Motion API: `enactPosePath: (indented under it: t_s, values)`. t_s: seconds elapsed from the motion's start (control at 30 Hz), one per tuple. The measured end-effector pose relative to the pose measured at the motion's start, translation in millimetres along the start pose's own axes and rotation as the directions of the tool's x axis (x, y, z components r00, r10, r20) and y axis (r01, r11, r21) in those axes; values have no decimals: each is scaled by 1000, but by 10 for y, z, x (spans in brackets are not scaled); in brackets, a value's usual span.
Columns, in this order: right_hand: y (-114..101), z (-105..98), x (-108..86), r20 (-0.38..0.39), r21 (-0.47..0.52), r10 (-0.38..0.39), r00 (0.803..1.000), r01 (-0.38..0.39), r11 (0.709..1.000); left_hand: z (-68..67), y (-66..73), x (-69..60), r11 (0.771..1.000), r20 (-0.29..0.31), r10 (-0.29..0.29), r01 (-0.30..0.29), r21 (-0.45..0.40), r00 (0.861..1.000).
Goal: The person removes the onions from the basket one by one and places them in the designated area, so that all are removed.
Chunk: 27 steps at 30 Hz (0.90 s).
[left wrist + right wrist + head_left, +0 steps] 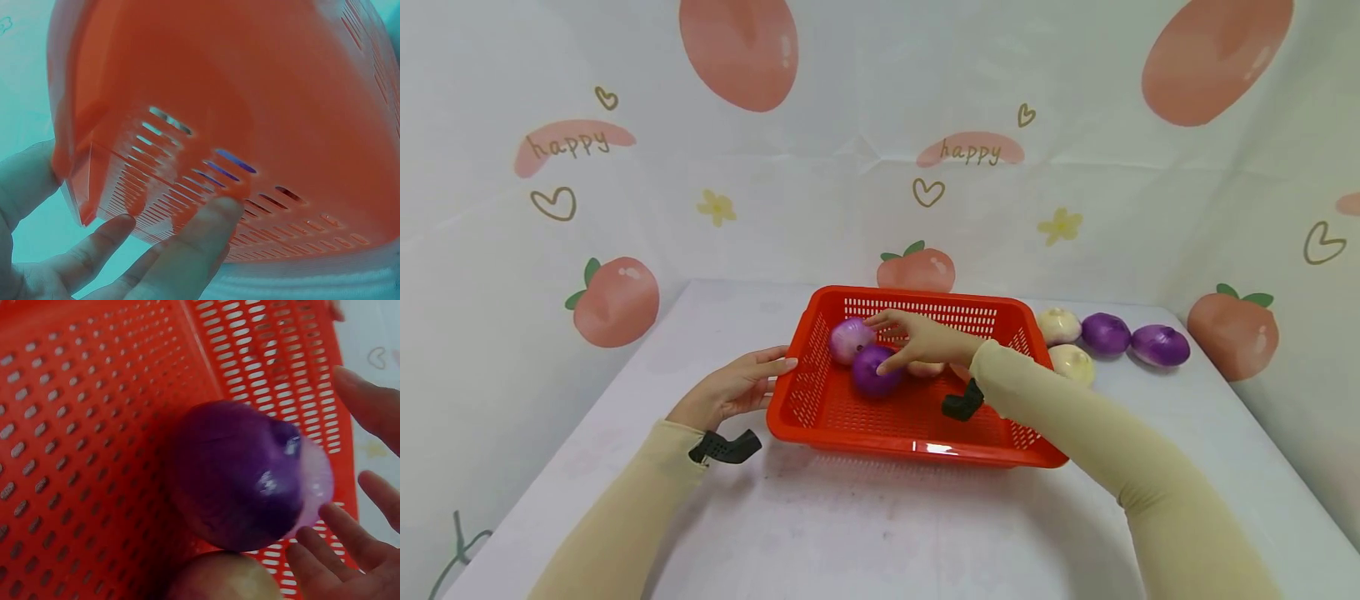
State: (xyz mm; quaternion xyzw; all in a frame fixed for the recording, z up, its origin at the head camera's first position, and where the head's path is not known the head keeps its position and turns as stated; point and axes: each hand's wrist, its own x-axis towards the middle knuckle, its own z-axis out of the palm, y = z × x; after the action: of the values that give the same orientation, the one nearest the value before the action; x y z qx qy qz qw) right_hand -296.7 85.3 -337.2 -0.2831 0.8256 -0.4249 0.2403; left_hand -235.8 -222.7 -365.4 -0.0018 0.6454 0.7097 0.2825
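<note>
My left hand (735, 387) grips the left rim of a red plastic basket (917, 446). In the left wrist view its thumb is at the rim and its fingers (187, 250) touch the slotted outer wall. Inside the basket, a dark purple onion (874, 375) lies against a lighter purple onion (850, 339). Over them hovers my right hand (921, 337), fingers spread and holding nothing. The right wrist view shows the dark onion (237, 478) near the fingertips, with a paler onion (225, 578) beside it. My right forearm partly hides pale onions (925, 369) in the basket.
To the right of the basket, two white onions (1072, 364) and two purple onions (1105, 335) lie on the white table (865, 533). A printed white cloth (820, 200) hangs behind and at the sides.
</note>
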Motion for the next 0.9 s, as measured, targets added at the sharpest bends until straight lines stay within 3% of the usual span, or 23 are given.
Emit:
enactPosePath:
  t_s: [0.1,0.2,0.43,0.6,0.9]
  values:
    - [23,36,42,19,2,59,998,-59,998,0,6,-1,1000,3,1,-1,-1,1000]
    - [27,60,65,42,-29,68,997,-67,997,0,15,2,1000,1,0,0,-1,1000]
    - [39,130,82,150,-116,8,989,10,993,-11,17,1,1000,1,3,-3,-2,1000]
    - [49,217,86,206,-207,12,978,31,978,-9,9,10,1000,6,12,-12,1,1000]
    - [88,291,105,221,-224,43,974,8,975,-5,-11,15,1000,14,11,-11,-9,1000]
